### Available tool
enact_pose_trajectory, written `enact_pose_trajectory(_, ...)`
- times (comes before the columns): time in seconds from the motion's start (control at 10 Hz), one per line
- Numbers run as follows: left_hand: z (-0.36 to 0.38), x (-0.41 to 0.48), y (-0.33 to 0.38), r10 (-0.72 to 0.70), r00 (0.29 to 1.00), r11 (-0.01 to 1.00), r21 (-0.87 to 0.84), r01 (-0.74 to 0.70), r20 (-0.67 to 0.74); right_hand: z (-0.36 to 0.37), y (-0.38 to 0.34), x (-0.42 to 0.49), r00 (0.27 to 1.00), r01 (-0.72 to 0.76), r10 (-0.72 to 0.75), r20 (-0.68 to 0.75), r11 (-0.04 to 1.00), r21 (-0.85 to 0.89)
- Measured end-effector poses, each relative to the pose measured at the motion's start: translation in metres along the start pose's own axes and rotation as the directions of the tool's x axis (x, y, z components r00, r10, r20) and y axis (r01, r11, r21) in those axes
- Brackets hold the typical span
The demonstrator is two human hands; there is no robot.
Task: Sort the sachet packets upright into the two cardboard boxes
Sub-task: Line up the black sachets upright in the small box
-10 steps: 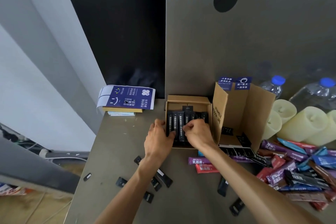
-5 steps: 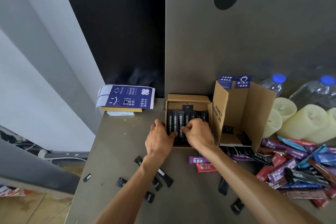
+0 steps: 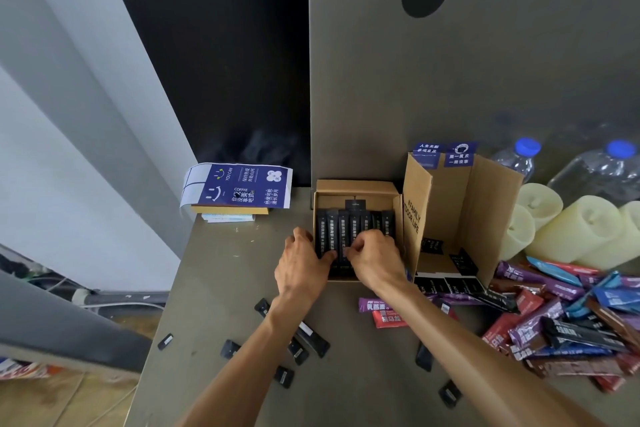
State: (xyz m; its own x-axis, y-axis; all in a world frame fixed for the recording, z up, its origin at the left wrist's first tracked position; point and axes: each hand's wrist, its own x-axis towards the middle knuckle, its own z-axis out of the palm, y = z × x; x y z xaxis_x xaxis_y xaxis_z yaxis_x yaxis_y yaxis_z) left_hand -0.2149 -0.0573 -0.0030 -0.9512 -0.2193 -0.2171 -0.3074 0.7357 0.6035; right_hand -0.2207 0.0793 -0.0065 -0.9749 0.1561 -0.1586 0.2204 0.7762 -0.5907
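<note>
Gripping the box's left wall, left hand flanks right hand pinching black sachets.

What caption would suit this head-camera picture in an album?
Left hand and right hand grip black sachets upright in the small cardboard box; colourful sachets await.

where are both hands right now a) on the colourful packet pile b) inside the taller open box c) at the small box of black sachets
c: the left hand and right hand meet at the front of the small box, on the row of black sachets standing in it.
</note>
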Motion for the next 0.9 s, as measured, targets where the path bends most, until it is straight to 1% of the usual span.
enact_pose_trajectory(0.3,-0.002,-0.001,-0.001,0.015,1.000,1.000,-0.002,-0.015,0.004,0.001,0.000,0.002,1.000,-0.015,0.015,0.007,1.000,0.002)
enact_pose_trajectory(0.4,-0.009,-0.006,-0.003,0.047,0.999,0.999,-0.011,-0.047,0.005,-0.002,-0.001,0.000,1.000,-0.017,0.017,0.013,1.000,0.001)
enact_pose_trajectory(0.5,-0.023,-0.018,-0.009,0.112,0.993,0.993,-0.037,-0.113,-0.025,-0.009,-0.002,-0.012,1.000,0.016,-0.016,0.008,1.000,-0.019)
enact_pose_trajectory(0.6,-0.042,-0.029,-0.030,0.189,0.982,0.981,-0.047,-0.189,-0.007,-0.016,-0.004,-0.037,0.995,0.101,-0.101,-0.007,0.995,-0.004)
enact_pose_trajectory(0.7,-0.054,-0.037,-0.062,0.195,0.980,0.980,0.030,-0.196,0.027,-0.016,-0.008,-0.073,0.983,0.168,-0.170,0.062,0.985,0.040)
enact_pose_trajectory(0.8,-0.057,-0.043,-0.095,0.115,0.993,0.988,0.099,-0.117,0.031,0.000,-0.007,-0.103,0.963,0.220,-0.217,0.157,0.975,-0.003)
enact_pose_trajectory(0.9,-0.056,-0.047,-0.113,0.033,0.999,0.991,0.130,-0.038,0.037,0.025,-0.006,-0.122,0.948,0.226,-0.209,0.239,0.973,-0.048)
